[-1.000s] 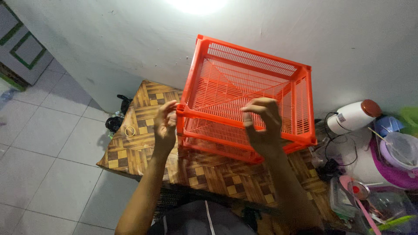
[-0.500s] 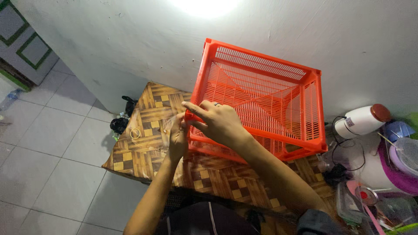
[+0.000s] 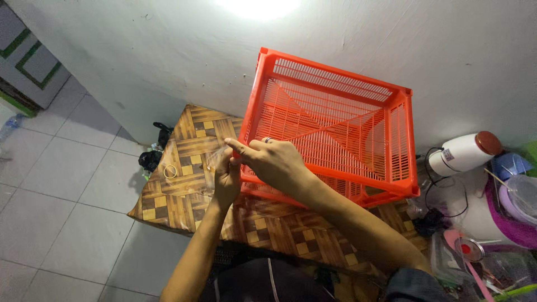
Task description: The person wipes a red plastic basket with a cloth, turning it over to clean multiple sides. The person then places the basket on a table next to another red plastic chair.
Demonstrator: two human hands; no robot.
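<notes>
Both hands meeting at the near left corner of the orange crate (image 3: 335, 126). Right hand (image 3: 274, 162) crossed over in front, forefinger stretched out toward the left, a ring on one finger, the other fingers loosely curled. Left hand (image 3: 225, 174) just beneath it, fingertips pinched together on something thin and clear, too faint to make out. Crate right behind the hands: bright orange plastic, square, slatted walls and a ribbed bottom, tipped up against the white wall (image 3: 140, 50). Under the hands, a table (image 3: 184, 196) with a brown parquet pattern. Left of the left hand, a small rubber ring (image 3: 170, 171) lying flat on it. Far off to the right, a white appliance with a reddish cap (image 3: 464, 152).
</notes>
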